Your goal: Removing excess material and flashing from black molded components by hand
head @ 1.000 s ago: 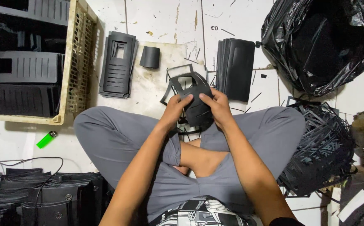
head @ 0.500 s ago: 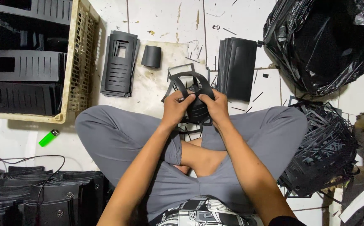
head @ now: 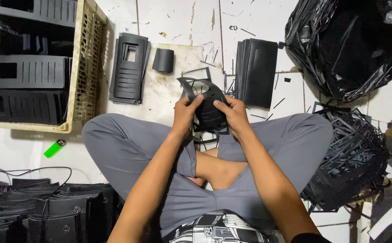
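Left hand [head: 186, 109] and right hand [head: 234, 113] both grasp the thin black die-cut plastic sheet [head: 208, 108] above the floor board's [head: 169, 87] near edge. Judged light, flexible; grip solid margins, not slotted strips.

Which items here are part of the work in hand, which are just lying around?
In hand:
left hand and right hand gripping a black slotted sheet
stack of cut panels
stack of blank sheets
pile of offcut strips

Lying about:
green lighter
black bin bag
small black cup
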